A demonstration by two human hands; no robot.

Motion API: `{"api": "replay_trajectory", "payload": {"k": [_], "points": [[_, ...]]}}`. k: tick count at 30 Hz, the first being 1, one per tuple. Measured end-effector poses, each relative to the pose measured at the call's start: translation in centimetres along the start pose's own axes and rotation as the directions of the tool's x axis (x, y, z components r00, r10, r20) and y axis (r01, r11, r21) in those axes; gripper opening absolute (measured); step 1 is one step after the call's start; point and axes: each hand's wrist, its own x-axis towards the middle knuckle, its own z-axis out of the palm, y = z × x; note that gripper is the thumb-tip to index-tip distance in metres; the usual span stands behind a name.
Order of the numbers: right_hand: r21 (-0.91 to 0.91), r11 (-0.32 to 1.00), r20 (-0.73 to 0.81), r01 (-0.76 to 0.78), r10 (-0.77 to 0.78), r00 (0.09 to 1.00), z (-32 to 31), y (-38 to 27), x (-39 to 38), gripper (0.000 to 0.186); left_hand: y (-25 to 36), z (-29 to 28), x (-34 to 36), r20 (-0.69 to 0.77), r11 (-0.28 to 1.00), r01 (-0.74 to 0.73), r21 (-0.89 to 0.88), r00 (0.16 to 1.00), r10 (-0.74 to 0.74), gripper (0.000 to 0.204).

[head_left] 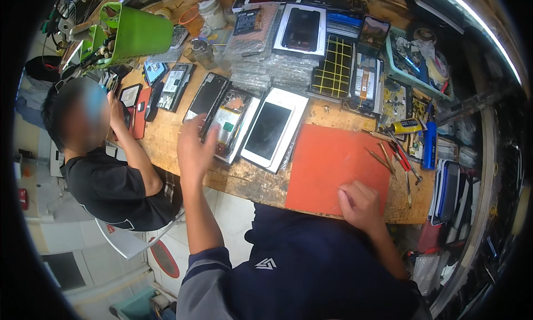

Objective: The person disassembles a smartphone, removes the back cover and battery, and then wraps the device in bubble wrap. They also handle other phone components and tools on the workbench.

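Opened phone (225,120), internals exposed: located near the centre of the head view, immediately left of the white phone (269,130). Its long axis runs steeply from lower left to upper right.

Left hand (195,148): nearer of the two. Position is just left of the opened phone, fingers spread and directed toward the top of the frame. No object is visible in its grasp; fingertip contact cannot be confirmed. Relative to this hand, the opened phone lies to the right; a black phone part (210,92) lies above.

Right hand (361,206): lower right of the frame, over the lower portion of the orange mat (327,153), well apart from the opened phone. Fingers are folded inward; no object protrudes. A red-handled tool (403,160) lies right of the mat.
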Motion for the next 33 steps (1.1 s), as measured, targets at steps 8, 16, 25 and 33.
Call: {"api": "replay_trajectory", "payload": {"k": [8, 16, 25, 33], "points": [[-0.015, 1.000, 0.007, 0.009, -0.009, 1.000, 0.0, 0.3, 0.3, 0.007, 1.6, 1.5, -2.8, -0.039, 0.990, -0.104, 0.094, 0.993, 0.108, 0.063], [-0.030, 1.000, 0.001, 0.003, -0.003, 1.000, 0.1, 0.1, 0.3, 0.008, 5.3, 2.9, -3.8, -0.045, 0.963, -0.269, 0.032, 0.962, 0.270, 0.050], [-0.049, 0.999, -0.004, 0.021, -0.021, 1.000, 0.1, 0.1, 0.3, 0.009, 10.3, 6.8, -6.9, 0.040, 0.940, -0.251, 0.232, 0.968, 0.249, 0.083], [-0.014, 1.000, 0.016, 0.014, -0.014, 1.000, 0.3, 0.2, 0.4, 0.010, 11.4, 6.2, -8.3, 0.074, 0.950, -0.254, 0.180, 0.967, 0.244, 0.076]]}}
